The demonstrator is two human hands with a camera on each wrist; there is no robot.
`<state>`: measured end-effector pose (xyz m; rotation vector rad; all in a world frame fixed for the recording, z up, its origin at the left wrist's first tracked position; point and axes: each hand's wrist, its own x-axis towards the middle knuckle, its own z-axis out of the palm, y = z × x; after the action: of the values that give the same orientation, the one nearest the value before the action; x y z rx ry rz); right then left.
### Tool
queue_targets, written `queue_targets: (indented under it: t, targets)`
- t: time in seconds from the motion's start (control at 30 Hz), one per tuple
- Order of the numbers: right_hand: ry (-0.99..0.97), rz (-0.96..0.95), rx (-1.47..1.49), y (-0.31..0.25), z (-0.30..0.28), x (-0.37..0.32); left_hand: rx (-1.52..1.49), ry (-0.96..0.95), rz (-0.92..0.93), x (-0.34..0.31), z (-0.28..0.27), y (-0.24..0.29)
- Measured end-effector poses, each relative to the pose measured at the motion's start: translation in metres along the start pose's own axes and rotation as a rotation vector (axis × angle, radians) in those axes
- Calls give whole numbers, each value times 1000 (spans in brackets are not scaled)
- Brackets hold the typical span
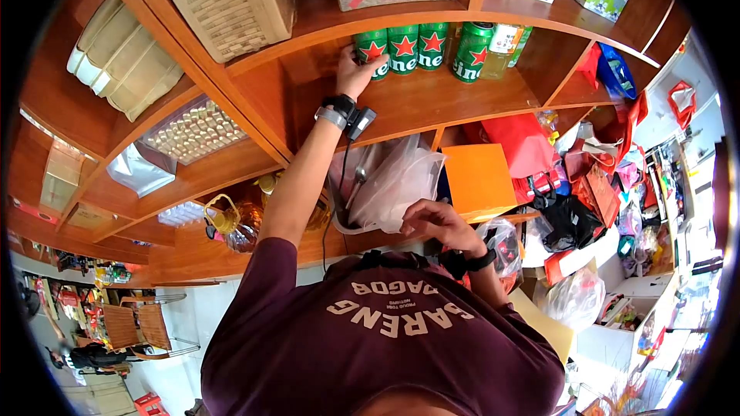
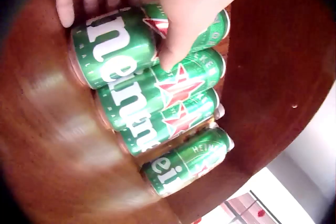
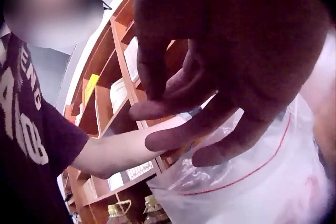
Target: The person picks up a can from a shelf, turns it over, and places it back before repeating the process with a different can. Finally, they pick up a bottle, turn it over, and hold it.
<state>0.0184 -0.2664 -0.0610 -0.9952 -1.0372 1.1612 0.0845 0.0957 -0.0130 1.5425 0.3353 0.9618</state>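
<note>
The left grip (image 1: 354,75) held the end can (image 1: 372,43) on the shelf (image 1: 447,104); a sideways drag risked toppling the adjoining can (image 1: 403,50). The right grip (image 1: 443,226) hung loose, holding nothing.

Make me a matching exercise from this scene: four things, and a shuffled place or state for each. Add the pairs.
1. Bare left hand
2. Bare right hand
3. Flat-sided orange box
4. Tan woven-patterned box

A. In front of the translucent white plastic bag, holding nothing
B. At the head view's upper left
C. Gripping a green metal can with a red star
D. On the brown wooden shelving, lower than that can

Pairs: 1-C, 2-A, 3-D, 4-B
</note>
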Motion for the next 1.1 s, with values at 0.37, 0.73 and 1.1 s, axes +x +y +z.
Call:
queue_targets:
  t: [0.37, 0.73, 1.1]
  targets:
    - [132, -46, 8, 10, -13, -12, 84, -94, -44, -7, -13, 33]
    - [292, -240, -47, -18, 3, 21, -37, -106, -16, -92, -44, 89]
    - [343, -428, -109, -27, 37, 57, -3, -220, -7, -249, -38, 109]
